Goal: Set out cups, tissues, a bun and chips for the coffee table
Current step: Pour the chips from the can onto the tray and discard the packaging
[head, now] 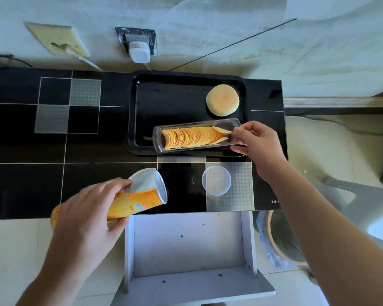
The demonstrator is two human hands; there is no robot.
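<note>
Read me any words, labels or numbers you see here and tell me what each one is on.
No text here can be read for certain.
Chip can, gripped in the left hand: red and white label patches and a small square code, print too blurred to read.
Black glass table, near right corner: a short line of small white characters, too small to read.
Clear chip tray, held by the right hand, bun, round lid: no text.
</note>
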